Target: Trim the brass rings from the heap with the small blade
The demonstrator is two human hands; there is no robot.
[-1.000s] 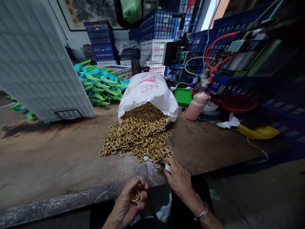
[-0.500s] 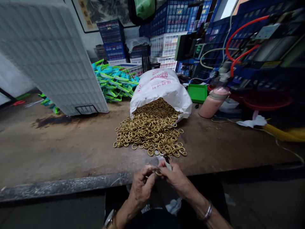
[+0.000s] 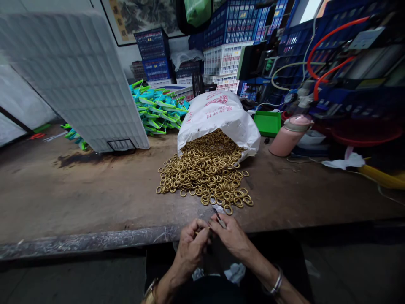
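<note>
My left hand (image 3: 190, 245) is closed, pinching a brass-coloured ring (image 3: 198, 231) that its fingers mostly hide. Close beside it, fingertips almost meeting, my right hand (image 3: 233, 237) grips a slim knife-like tool (image 3: 219, 218) with a dark tip and a pale body; its exact kind is unclear. Both hands are just over the front edge of the table. Beyond them lies a heap of brass-coloured rings (image 3: 202, 173), spilling out of a white woven sack (image 3: 221, 112) with red print.
On the wooden table (image 3: 95, 198), a white ribbed panel (image 3: 79, 80) leans at left, before green and blue plastic parts (image 3: 158, 109). To the right stand a green tray (image 3: 267, 123) and a pink bottle (image 3: 291, 135). Stacked crates (image 3: 228, 59) fill the back.
The whole view has shifted slightly, so the scene sits farther right. The tool in my right hand tilts more to the left, and the ring between the fingers shows less.
</note>
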